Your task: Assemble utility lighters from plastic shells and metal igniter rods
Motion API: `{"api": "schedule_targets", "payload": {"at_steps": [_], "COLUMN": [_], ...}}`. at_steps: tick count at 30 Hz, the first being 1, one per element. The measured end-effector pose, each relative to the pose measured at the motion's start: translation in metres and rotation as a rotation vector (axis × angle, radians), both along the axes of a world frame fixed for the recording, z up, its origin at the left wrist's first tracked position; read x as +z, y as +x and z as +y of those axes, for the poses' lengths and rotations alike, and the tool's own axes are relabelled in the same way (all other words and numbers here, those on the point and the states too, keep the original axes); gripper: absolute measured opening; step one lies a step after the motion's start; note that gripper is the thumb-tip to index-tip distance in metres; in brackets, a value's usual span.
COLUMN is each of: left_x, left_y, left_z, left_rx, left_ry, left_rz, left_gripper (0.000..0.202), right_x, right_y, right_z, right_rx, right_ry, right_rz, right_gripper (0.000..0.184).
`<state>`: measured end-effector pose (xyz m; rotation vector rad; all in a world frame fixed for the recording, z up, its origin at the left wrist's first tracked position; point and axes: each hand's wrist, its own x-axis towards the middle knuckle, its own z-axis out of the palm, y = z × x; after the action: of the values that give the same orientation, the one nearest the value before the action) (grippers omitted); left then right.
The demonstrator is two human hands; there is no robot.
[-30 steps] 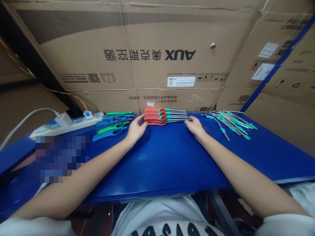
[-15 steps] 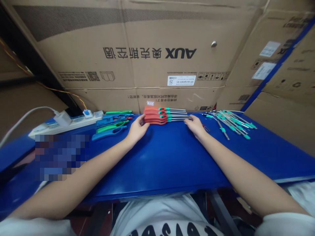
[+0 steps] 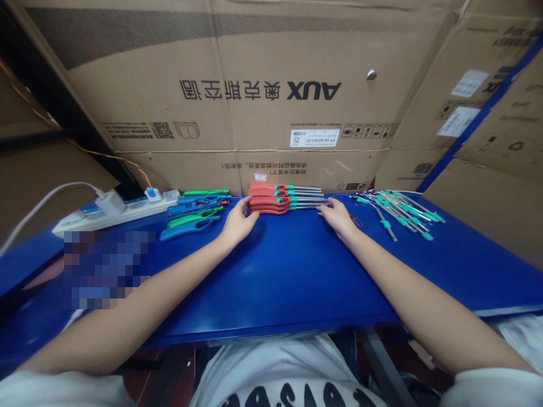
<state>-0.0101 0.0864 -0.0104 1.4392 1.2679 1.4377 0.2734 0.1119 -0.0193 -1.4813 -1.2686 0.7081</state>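
In the head view, several long-neck lighters (image 3: pixel 268 203) with red-orange handles, teal collars and thin metal tubes lie side by side in a row at the back of the table. My left hand (image 3: pixel 240 221) is curled at the handle ends, its thumb against the nearest handle. At the tube tips, my right hand (image 3: pixel 336 217) has its fingers bent round the ends. The row is held between my two hands. Some of the fingertips are hidden behind the lighters and the hands.
Blue and green lighter handles (image 3: pixel 193 225) lie to the left, in front of a white power strip (image 3: pixel 127 210). Loose metal tubes with teal collars (image 3: pixel 399 212) are piled at the right. A cardboard wall (image 3: pixel 237 124) stands behind the blue table (image 3: pixel 280 282).
The whole view has shifted very slightly. My hands stay at the two ends of the red lighters, and nothing is taken up or let go.
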Motion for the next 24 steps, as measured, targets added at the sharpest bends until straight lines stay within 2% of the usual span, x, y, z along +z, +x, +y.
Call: {"api": "schedule_targets", "payload": {"at_steps": [4,9,14,19,21,24], "left_x": [-0.004,-0.005,-0.005,-0.007,-0.002,0.015], "left_y": [-0.002,-0.005,-0.007,-0.005,-0.005,-0.013], "left_z": [0.002,0.003,0.003,0.002,0.001,0.000], "left_rx": [-0.001,-0.005,-0.016,0.006,0.019,0.057], "left_ry": [0.003,0.011,0.025,0.018,0.027,0.061], "left_rz": [0.016,0.055,0.087,0.147,0.196,0.294], "left_gripper": [0.062,0.061,0.059,0.066,0.068,0.071], "right_x": [0.005,0.009,0.007,0.003,0.002,-0.001], "right_y": [-0.004,-0.006,-0.005,-0.004,-0.003,0.000], "right_z": [-0.004,-0.008,-0.006,-0.002,-0.001,0.001], "right_rx": [-0.017,-0.045,-0.043,-0.040,-0.038,-0.040], "right_ry": [-0.064,-0.097,-0.091,-0.075,-0.061,-0.032], "right_rz": [0.028,0.048,0.059,0.057,0.049,0.028], "right_gripper": [0.050,0.059,0.063,0.064,0.065,0.070]}}
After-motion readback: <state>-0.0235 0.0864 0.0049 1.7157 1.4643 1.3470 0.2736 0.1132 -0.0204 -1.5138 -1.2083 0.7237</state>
